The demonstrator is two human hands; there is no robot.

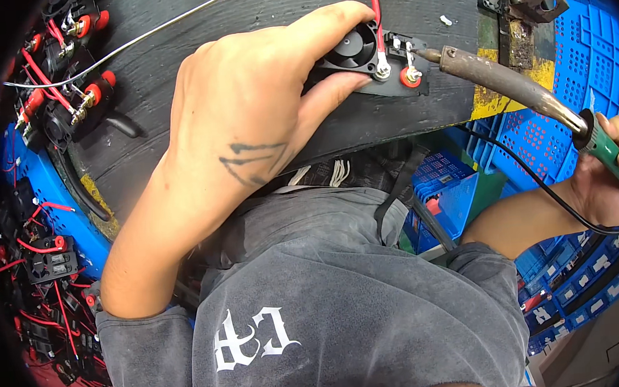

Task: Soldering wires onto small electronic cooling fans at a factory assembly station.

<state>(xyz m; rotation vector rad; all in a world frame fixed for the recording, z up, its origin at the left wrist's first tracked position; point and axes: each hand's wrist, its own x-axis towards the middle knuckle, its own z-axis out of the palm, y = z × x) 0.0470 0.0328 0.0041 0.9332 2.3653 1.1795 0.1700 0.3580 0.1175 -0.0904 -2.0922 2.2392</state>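
My left hand [237, 101] pinches a small black cooling fan unit [350, 47] between thumb and forefinger on the dark work surface. Beside the fan, a red wire [376, 13] runs down to a shiny metal terminal [382, 68]. A second terminal with a red ring [410, 76] sits to its right. At the right, my right hand [600, 192] is wrapped round the green handle of a soldering iron [508, 87]. The iron's tip reaches the metal contacts above the red-ringed terminal; whether it touches them I cannot tell.
Several black units with red wires [72, 88] lie at the upper left, crossed by a silvery wire [152, 35]. More fill a blue bin [64, 220] at lower left. A metal bracket [534, 1] stands upper right, near blue crates [570, 85]. The iron's black cord [525, 165] hangs below.
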